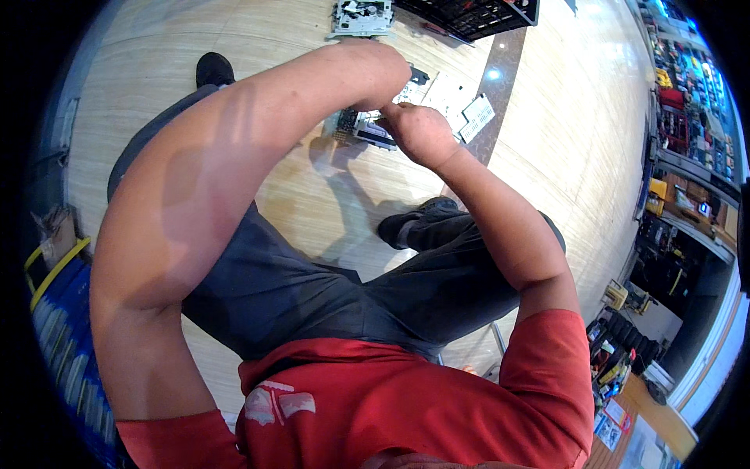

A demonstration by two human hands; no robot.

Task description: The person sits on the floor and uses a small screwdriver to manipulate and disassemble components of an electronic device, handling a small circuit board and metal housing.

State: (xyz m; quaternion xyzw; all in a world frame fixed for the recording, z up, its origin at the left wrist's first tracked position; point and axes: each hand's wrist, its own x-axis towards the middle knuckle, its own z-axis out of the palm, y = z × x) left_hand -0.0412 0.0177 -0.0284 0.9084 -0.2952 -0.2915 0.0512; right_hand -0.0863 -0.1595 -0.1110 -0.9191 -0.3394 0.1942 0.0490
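My left hand point(383, 72) reaches over a partly dismantled electronic unit point(375, 134) on the floor. Its back and wrist face up, and the fingers are hidden beneath. Close against it, my right hand point(423, 134) is closed with the fingers curled inward. A small dark tip shows at its fingers, too little to name. The unit has a silvery metal frame and dark parts, largely covered by both hands. To the right of the hands lies a flat, pale metal plate point(477, 117) with slots.
A silvery mechanism point(362, 17) sits on the floor beyond my left hand. A black plastic crate point(488, 22) stands at the far side. My shoes point(418, 223) flank the work area. Loaded shelves point(687, 102) line the right, and blue stacked items point(70, 336) are at left.
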